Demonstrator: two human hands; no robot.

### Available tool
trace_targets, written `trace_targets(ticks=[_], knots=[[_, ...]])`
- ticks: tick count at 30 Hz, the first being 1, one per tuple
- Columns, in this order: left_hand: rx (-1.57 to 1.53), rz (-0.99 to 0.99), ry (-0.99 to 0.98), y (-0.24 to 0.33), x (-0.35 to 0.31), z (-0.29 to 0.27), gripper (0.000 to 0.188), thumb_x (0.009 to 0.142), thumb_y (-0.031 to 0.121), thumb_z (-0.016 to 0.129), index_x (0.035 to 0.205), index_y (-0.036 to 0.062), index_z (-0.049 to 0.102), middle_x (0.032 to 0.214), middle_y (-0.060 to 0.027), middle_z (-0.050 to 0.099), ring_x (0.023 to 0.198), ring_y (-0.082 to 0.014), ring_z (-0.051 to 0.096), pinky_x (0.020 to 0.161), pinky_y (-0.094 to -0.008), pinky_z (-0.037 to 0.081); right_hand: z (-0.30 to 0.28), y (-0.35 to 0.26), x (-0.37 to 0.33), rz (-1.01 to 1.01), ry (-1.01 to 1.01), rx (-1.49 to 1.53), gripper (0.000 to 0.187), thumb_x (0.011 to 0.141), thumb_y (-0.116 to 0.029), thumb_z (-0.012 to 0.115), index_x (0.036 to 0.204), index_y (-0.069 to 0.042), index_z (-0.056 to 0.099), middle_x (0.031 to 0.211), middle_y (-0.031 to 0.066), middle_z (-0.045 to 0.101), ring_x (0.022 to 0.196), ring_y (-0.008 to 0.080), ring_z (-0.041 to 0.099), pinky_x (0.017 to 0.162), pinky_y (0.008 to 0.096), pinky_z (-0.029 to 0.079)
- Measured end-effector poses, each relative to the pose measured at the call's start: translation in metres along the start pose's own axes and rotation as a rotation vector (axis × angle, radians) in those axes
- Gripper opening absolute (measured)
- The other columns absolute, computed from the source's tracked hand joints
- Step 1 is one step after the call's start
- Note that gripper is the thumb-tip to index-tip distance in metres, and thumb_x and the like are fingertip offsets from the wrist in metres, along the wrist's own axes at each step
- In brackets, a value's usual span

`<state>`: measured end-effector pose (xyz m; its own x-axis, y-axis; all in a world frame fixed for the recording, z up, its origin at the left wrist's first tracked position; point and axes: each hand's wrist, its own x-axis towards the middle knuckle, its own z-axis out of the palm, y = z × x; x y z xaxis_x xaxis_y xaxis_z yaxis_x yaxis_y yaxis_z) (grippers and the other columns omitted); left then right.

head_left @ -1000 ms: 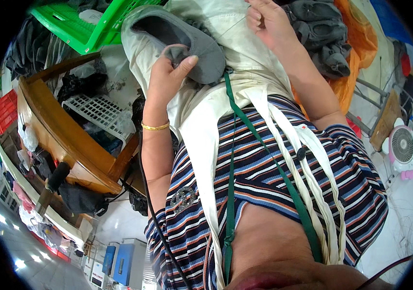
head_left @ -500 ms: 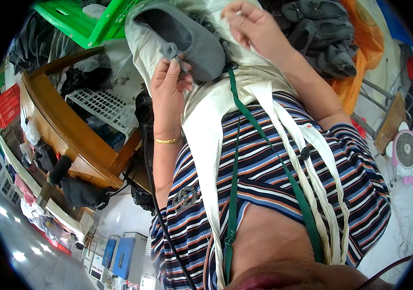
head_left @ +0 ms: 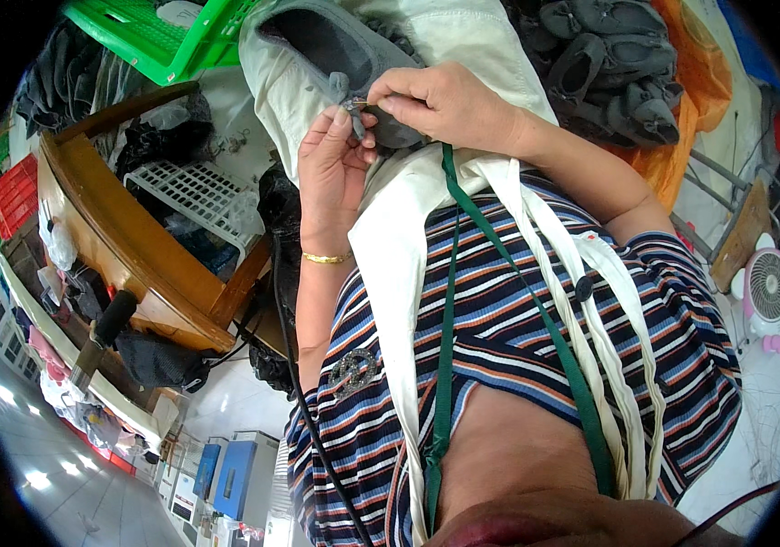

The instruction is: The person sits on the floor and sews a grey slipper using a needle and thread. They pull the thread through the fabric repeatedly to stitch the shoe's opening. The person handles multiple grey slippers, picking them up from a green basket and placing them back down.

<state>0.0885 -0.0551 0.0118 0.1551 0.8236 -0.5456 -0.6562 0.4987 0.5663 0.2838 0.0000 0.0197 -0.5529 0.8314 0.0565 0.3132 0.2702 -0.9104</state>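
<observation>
A grey felt slipper (head_left: 367, 46) lies on the white apron (head_left: 481, 36) over my lap, opening toward the upper left. On its near edge sits a small grey fabric bow (head_left: 342, 84). My left hand (head_left: 330, 159) pinches this bow between thumb and fingers. Close against it, my right hand (head_left: 444, 105) has thumb and forefinger together on a thin gold-coloured needle (head_left: 361, 102), whose tip is at the bow. Any thread is too fine to make out. My right hand covers part of the slipper's toe.
Several grey slippers (head_left: 609, 68) are heaped on orange cloth (head_left: 704, 82) at the upper right. A green plastic basket (head_left: 171, 41) stands at the upper left. Below it are a curved wooden frame (head_left: 116, 219) and a white crate (head_left: 194, 201). A small fan (head_left: 768, 283) is far right.
My right hand has come down and left from above the apron to the bow, beside my left hand. The left hand still grips the bow and has shifted slightly right.
</observation>
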Motion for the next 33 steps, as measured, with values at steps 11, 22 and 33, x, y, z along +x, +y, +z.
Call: trace_targets(ticks=[11, 22, 33], knots=[[0.006, 0.008, -0.009, 0.000, 0.001, -0.002, 0.015, 0.099, 0.015, 0.058, 0.102, 0.0023, 0.064, 0.092, -0.0089, 0.069, 0.071, -0.0112, 0.060, 0.059, -0.0226, 0.050, 0.000, -0.001, 0.001, 0.023, -0.021, 0.005, 0.017, 0.093, -0.014, 0.059, 0.105, -0.005, 0.066, 0.080, 0.0099, 0.067, 0.064, 0.0189, 0.062, 0.060, 0.0276, 0.047], [0.175, 0.130, 0.053, 0.000, -0.005, 0.003, 0.020, 0.100, 0.018, 0.057, 0.108, 0.0013, 0.065, 0.092, -0.0069, 0.069, 0.073, -0.0118, 0.063, 0.062, -0.0246, 0.053, 0.000, 0.001, 0.001, -0.060, 0.016, -0.020, 0.019, 0.092, -0.012, 0.059, 0.107, -0.004, 0.067, 0.080, 0.0104, 0.067, 0.062, 0.0187, 0.061, 0.059, 0.0277, 0.047], [0.223, 0.121, 0.058, 0.000, -0.005, -0.004, 0.014, 0.093, 0.008, 0.065, 0.106, 0.0028, 0.066, 0.095, -0.0035, 0.069, 0.080, -0.0091, 0.066, 0.066, -0.0264, 0.058, -0.005, -0.006, -0.001, 0.402, -0.221, 0.459, 0.015, 0.098, -0.015, 0.057, 0.105, -0.003, 0.065, 0.069, -0.0022, 0.055, 0.059, 0.0042, 0.048, 0.054, 0.0209, 0.039]])
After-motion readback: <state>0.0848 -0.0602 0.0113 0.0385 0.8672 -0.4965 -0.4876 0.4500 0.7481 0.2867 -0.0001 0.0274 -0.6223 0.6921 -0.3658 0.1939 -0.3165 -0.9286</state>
